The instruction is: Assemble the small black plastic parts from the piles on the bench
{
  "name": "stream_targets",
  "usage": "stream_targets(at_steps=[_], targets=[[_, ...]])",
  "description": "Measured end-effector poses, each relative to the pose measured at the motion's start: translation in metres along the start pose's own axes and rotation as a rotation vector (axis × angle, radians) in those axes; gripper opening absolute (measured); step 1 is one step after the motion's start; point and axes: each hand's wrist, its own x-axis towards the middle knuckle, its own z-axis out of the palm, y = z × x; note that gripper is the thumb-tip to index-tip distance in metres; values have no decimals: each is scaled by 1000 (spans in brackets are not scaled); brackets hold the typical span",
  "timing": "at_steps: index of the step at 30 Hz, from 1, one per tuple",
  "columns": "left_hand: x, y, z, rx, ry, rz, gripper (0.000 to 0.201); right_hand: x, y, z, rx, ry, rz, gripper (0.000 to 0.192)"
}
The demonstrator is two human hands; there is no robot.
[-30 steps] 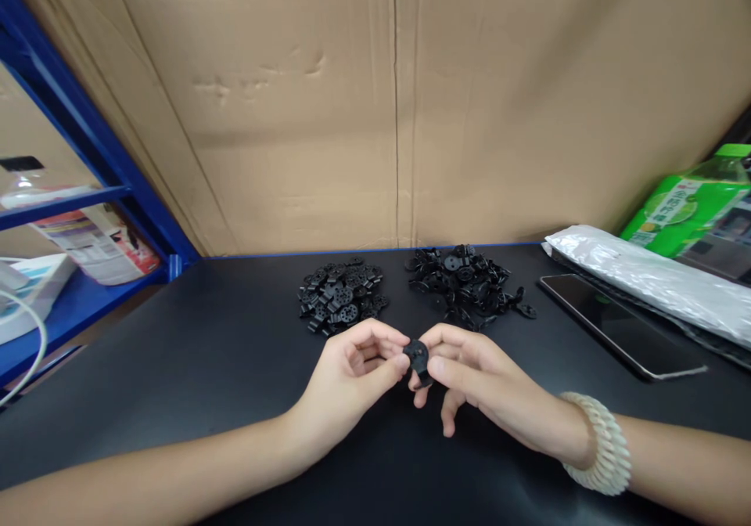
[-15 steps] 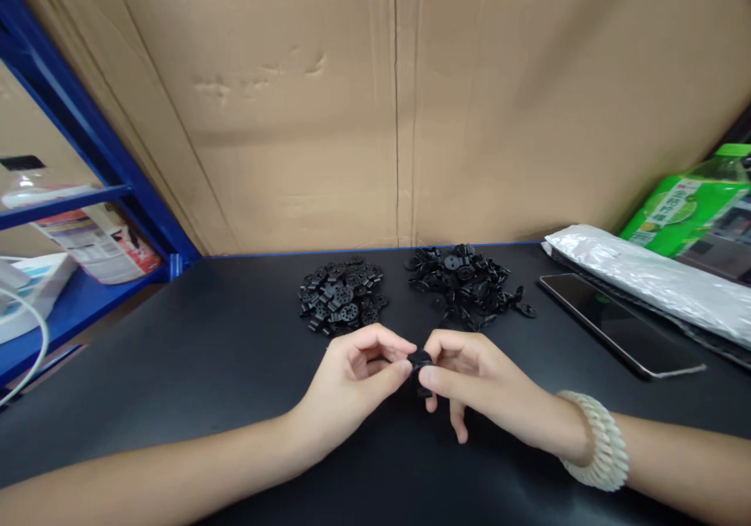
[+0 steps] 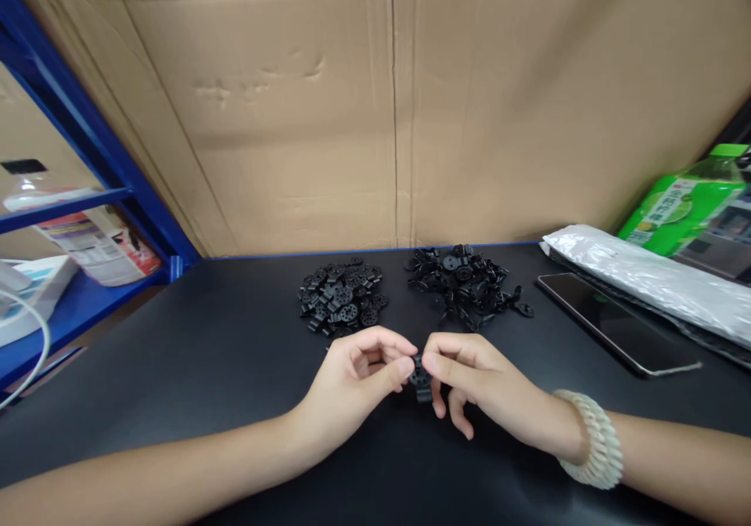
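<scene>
Between my two hands is a small black plastic clip (image 3: 421,377) with a round, perforated disc and a short tab below it. My left hand (image 3: 361,373) pinches its left edge between thumb and forefinger. From the other side, my right hand (image 3: 469,369) grips its upper right edge with thumb and forefinger, the other fingers hanging loosely curled. Behind my left hand lies a heap of similar black clips with holed discs (image 3: 343,295). A second, looser pile of black plastic parts (image 3: 466,279) spreads behind my right hand.
On the right of the black table (image 3: 176,377) lie a smartphone (image 3: 616,322) and a silvery plastic package (image 3: 651,287), with a green-labelled bottle (image 3: 674,205) beyond. A blue shelf (image 3: 99,299) at left bears another bottle (image 3: 97,236). A cardboard wall (image 3: 293,119) closes off the back.
The clip has turned so its holed disc face and lower tab show more clearly. My right thumb has shifted up along its edge. Both piles look the same.
</scene>
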Motion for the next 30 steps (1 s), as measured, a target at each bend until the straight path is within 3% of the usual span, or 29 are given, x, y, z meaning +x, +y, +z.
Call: stream_targets(at_steps=[15, 22, 26, 30], targets=[[1, 1, 0, 25, -17, -23, 17, -4, 5, 5, -126, 47, -68, 41], [-2, 7, -1, 80, -27, -7, 16, 0, 5, 2, -82, 2, -30, 40], [7, 31, -16, 281, -6, 84, 14, 1, 3, 0, -30, -14, -47, 34], [32, 61, -54, 542, 177, 199, 15, -2, 2, 1, -31, -17, -13, 33]])
